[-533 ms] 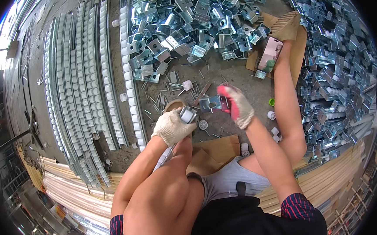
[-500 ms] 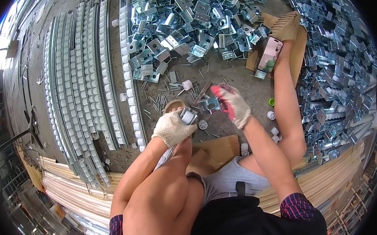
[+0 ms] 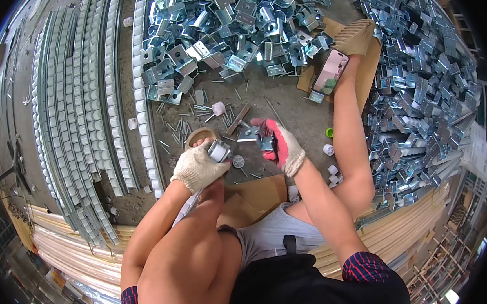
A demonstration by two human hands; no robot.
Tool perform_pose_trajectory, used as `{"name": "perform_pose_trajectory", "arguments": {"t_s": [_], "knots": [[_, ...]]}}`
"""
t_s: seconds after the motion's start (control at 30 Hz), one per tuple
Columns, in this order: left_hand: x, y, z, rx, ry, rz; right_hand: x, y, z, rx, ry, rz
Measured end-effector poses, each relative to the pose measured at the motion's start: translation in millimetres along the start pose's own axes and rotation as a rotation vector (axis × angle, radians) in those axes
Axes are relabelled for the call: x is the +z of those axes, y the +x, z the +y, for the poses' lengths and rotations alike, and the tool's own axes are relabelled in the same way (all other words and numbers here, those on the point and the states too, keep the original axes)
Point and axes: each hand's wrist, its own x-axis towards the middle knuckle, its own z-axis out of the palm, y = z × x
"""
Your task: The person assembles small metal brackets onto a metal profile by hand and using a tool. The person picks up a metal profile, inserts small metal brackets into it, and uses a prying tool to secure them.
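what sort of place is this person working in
Probably a workshop or small factory: a big heap of metal brackets lies ahead of the person, long rows of white rollers lie to the left, and small metal pins lie scattered.

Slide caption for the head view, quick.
Gloved left hand holding a white-and-metal part, right hand a metal bracket, bracket heap beyond.

Left grip [image 3: 198,166] and right grip [image 3: 286,146] curled, forearms [image 3: 327,205] extended
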Motion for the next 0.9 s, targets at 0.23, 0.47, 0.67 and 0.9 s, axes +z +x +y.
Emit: {"name": "perform_pose_trajectory", "arguments": {"t_s": [0.23, 0.47, 0.67, 0.9], "knots": [[2, 0, -3, -0.037, -0.04, -0.017, -29, -9, -3, -0.138, -0.031, 0.497], [5, 1, -8, -0.09, -0.075, -0.039, -10, -24, -17, -0.376, -0.382, 0.709], [6, 2, -13, -0.064, -0.049, -0.05, -7, -28, -19, -0.413, -1.295, 0.677], [9, 1, -14, -0.027, -0.027, -0.008, -24, -21, -13, -0.478, -1.459, 0.677]]}}
